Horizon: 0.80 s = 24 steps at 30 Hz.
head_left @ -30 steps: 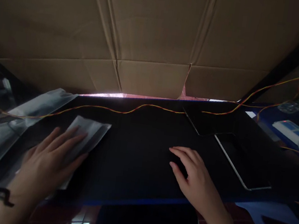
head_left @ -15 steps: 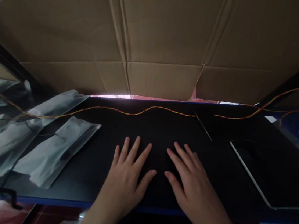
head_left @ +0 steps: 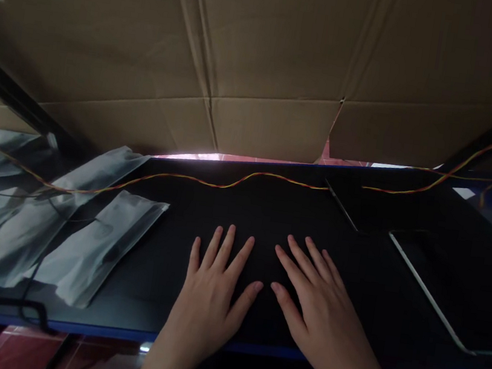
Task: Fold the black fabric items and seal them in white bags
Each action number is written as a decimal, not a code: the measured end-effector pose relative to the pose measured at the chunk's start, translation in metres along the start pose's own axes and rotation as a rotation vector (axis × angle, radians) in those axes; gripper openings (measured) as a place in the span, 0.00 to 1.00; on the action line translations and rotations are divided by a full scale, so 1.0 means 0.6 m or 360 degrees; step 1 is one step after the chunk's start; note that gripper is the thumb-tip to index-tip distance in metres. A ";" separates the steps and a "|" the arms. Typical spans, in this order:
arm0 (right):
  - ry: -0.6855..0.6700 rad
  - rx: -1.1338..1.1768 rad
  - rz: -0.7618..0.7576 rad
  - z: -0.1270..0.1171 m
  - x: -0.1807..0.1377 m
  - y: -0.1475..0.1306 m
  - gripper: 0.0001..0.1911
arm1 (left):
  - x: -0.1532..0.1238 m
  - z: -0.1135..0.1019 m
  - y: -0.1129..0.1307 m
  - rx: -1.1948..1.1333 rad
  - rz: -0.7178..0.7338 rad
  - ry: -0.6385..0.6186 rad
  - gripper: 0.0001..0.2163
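Cardboard sheets [head_left: 265, 47] behind, clear plastic bags [head_left: 95, 249] at left (overlapping), red-yellow wire [head_left: 209, 185] across, flat dark panel [head_left: 444, 273] at right

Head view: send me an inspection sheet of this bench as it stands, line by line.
Surface: black mat, bare around the hands; dim light.
Job's things: mat only, with both hands lying on it; the nearest bag lies to their left, apart from them.
Clutter: more clear bags piled at far left; dark flat panel with a pale edge at right.
Grippers: left hand and right hand lie flat, fingers spread, holding nothing.
Cables: red-yellow wire runs across the mat's far side; black cable lies at the near left edge.
Surroundings: cardboard walls the back.
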State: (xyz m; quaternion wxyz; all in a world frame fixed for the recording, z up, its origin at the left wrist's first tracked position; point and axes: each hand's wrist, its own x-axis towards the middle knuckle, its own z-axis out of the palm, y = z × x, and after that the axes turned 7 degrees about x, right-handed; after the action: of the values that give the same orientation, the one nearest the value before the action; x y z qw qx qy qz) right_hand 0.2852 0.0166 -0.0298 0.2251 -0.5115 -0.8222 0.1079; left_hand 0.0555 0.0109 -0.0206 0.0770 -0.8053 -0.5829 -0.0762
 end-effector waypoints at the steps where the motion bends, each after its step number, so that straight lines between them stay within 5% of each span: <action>1: 0.0005 0.0008 0.0003 0.001 0.000 0.000 0.30 | 0.000 -0.001 0.000 -0.0008 0.0000 -0.0004 0.31; 14: 0.0026 0.0037 0.0033 -0.003 0.005 -0.001 0.28 | -0.001 -0.011 -0.013 -0.0227 0.0022 -0.0005 0.26; 17: 0.0039 0.0055 0.0037 -0.002 0.005 0.001 0.28 | -0.009 -0.035 -0.078 -0.0296 0.0027 0.0081 0.21; 21: 0.0038 0.0085 0.0041 -0.001 0.006 0.002 0.28 | -0.029 -0.059 -0.220 -0.0077 -0.0306 0.0362 0.23; 24: 0.0048 0.0101 0.0050 0.002 0.006 0.003 0.27 | -0.049 -0.052 -0.298 0.0151 -0.0560 0.0234 0.28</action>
State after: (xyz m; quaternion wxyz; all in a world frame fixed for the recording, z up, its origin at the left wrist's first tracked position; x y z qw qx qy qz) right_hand 0.2849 0.0209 -0.0305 0.2517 -0.5184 -0.8069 0.1297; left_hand -0.1248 0.0321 0.0100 0.1426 -0.6786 -0.7106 -0.1194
